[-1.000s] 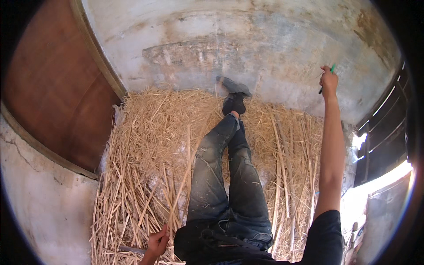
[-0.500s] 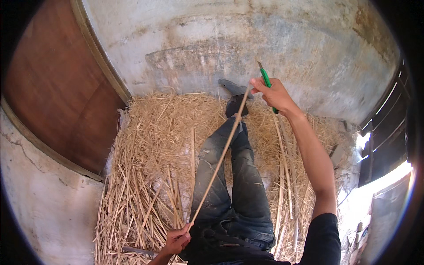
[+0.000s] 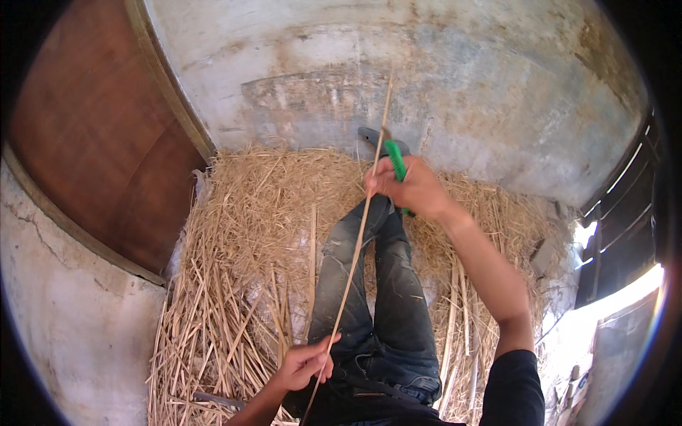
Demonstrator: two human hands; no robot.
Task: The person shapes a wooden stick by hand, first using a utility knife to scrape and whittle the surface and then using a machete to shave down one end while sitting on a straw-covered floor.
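So there's this long, thin pale strip (image 3: pixel 354 261) slanting up across the lap, from the person's belly up to in front of the grubby wall (image 3: pixel 462 99). Left hand (image 3: pixel 304 366) has it pinched between thumb and fingers down near the low end, with a bit of tail sticking out below over the dark shirt. Right hand (image 3: pixel 412 188) is gripping it further up, and that same hand is wrapped around a green knife (image 3: pixel 395 157) too, the handle lying right beside the strip. Can't really make out the blade, it gets lost against the grey shoe (image 3: pixel 370 135) behind it.

Both legs are stretched out in worn dark jeans (image 3: pixel 408 312), ankles towards the wall. Curly shavings (image 3: pixel 266 202) are all over the floor around them, with a messy heap of loose strips (image 3: pixel 206 334) on the left and more lengths on the right. Brown panel (image 3: pixel 99 142) off to the left.
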